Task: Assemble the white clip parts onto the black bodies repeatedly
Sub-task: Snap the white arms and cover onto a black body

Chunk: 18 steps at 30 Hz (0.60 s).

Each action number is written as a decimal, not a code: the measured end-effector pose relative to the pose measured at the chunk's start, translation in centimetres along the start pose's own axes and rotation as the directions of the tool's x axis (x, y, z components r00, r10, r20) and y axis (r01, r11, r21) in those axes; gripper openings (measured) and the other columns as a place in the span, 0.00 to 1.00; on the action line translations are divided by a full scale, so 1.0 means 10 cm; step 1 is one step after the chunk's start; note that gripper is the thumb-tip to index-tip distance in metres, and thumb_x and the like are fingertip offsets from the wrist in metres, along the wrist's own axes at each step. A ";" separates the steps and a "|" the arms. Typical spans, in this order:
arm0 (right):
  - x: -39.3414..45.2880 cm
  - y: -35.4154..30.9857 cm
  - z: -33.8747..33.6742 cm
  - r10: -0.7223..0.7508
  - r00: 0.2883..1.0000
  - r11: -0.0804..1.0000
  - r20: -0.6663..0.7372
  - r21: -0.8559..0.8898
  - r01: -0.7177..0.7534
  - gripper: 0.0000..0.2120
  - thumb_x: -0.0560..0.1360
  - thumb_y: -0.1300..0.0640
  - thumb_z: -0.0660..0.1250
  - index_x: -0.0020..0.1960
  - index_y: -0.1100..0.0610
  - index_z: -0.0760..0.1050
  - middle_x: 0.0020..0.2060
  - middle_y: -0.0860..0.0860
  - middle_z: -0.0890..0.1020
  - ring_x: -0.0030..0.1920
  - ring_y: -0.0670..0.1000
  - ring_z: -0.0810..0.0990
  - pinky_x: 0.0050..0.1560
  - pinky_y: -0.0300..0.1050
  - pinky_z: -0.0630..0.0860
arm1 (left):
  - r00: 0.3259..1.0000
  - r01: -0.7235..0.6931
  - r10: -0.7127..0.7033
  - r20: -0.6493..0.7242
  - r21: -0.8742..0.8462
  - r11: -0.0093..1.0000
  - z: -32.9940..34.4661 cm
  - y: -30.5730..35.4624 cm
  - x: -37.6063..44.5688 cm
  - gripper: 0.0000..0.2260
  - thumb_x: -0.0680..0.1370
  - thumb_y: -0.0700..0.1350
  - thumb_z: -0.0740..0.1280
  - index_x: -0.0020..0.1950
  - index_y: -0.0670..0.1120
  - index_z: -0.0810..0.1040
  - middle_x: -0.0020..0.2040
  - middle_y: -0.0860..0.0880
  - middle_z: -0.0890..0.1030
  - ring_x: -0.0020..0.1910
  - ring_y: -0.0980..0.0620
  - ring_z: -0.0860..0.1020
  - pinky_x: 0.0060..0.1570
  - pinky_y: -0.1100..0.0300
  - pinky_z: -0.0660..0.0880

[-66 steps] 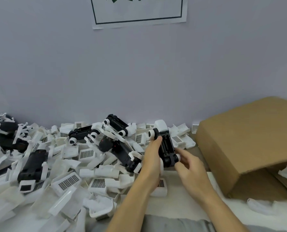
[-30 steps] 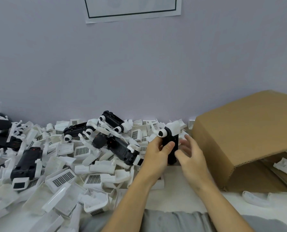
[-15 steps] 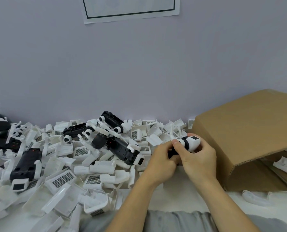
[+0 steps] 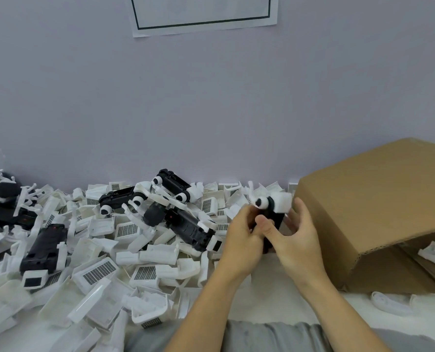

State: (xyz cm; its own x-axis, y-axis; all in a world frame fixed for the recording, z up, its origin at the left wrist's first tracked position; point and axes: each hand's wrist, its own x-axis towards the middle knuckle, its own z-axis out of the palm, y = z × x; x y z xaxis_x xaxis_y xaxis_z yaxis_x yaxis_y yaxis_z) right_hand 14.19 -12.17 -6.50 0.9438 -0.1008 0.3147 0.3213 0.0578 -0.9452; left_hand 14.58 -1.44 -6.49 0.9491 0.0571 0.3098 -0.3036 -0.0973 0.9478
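Holding the black body point(image 4: 271, 219) upright between both sets of fingers, my left hand point(image 4: 242, 240) and right hand point(image 4: 296, 240) curl round it; the white clip point(image 4: 278, 202) sits above my fingertips. I judge seating underway; next, press it home.
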 end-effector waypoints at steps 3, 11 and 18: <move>0.00 0.00 -0.02 0.043 0.999 0.997 0.024 0.059 -0.044 0.33 0.77 0.46 0.69 0.78 0.52 0.62 0.66 0.44 0.75 0.65 0.36 0.75 0.62 0.32 0.71 | 0.983 0.055 -0.073 -0.166 -0.108 0.993 -0.05 0.04 0.05 0.08 0.84 0.43 0.63 0.59 0.50 0.81 0.50 0.54 0.86 0.52 0.56 0.83 0.49 0.64 0.78; 0.05 0.03 -0.05 0.135 0.990 0.984 -0.036 0.120 -0.129 0.16 0.85 0.58 0.57 0.68 0.59 0.76 0.63 0.55 0.81 0.66 0.58 0.77 0.71 0.61 0.70 | 0.914 0.237 -0.403 -0.052 -0.736 0.634 -0.13 0.12 0.09 0.17 0.83 0.50 0.60 0.60 0.39 0.81 0.55 0.41 0.84 0.55 0.40 0.83 0.58 0.45 0.79; 0.05 0.01 -0.02 0.198 0.979 0.969 -0.044 0.162 -0.188 0.14 0.85 0.57 0.56 0.63 0.57 0.79 0.56 0.60 0.83 0.52 0.57 0.81 0.41 0.47 0.75 | 0.904 0.303 -0.422 -0.074 -0.586 0.752 -0.07 0.21 0.06 0.21 0.78 0.48 0.72 0.65 0.38 0.75 0.49 0.42 0.85 0.47 0.42 0.85 0.49 0.48 0.82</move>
State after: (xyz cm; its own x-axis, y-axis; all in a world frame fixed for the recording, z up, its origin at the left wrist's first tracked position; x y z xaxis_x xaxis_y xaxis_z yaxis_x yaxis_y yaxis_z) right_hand 14.71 -12.46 -6.43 0.9844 -0.1310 0.1173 0.1459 0.2364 -0.9606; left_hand 14.49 -0.91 -4.26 0.9795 0.1658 -0.1147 0.0105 0.5263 0.8502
